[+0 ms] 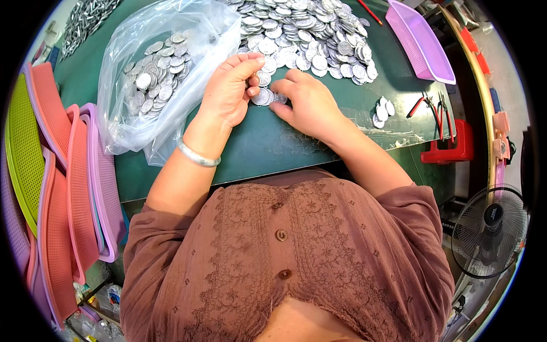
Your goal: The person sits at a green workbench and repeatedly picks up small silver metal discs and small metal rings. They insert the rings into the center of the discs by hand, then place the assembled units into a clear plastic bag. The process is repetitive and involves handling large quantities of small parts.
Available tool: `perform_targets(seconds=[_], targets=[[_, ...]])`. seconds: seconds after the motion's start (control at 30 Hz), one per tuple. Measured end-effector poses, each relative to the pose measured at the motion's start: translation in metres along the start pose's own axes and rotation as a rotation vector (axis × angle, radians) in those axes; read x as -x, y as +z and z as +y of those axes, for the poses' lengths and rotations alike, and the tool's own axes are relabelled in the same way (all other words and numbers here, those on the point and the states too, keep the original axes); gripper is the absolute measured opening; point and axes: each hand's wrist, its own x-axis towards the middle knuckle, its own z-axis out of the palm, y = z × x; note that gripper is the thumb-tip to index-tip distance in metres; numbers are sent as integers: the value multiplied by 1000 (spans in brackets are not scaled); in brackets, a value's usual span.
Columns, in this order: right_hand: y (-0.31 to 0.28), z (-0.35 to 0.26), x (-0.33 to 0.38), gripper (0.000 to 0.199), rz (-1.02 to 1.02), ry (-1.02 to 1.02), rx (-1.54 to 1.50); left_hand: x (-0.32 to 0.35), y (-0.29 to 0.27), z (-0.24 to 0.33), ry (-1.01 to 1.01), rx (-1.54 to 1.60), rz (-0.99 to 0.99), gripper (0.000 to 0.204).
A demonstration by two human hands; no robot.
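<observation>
My left hand and my right hand meet over a green table. Both pinch a small stack of round silver metal discs lying on the table between them. A silver bangle circles my left wrist. A large heap of the same discs spreads just beyond my fingers. To the left, a clear plastic bag lies open with several discs inside it.
Stacked pink, orange and green plastic baskets lean at the left. A purple basket sits far right, red-handled pliers and a few loose discs near the right edge. A floor fan stands at lower right.
</observation>
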Motion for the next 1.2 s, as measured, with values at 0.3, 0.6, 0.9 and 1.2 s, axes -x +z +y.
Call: perform_targets(seconds=[0.3, 0.6, 0.9, 1.2], targets=[[-14, 17, 13, 28, -19, 95, -46, 3, 5, -3, -72, -69, -10, 16], [-16, 19, 4, 22, -104, 211, -261, 2, 3, -6, -97, -153, -55, 16], [-10, 30, 8, 17, 11, 357, -942, 9, 12, -6, -155, -289, -156, 15], [-33, 41, -1, 38, 188, 13, -299, 10, 11, -11, 29, -307, -190, 10]])
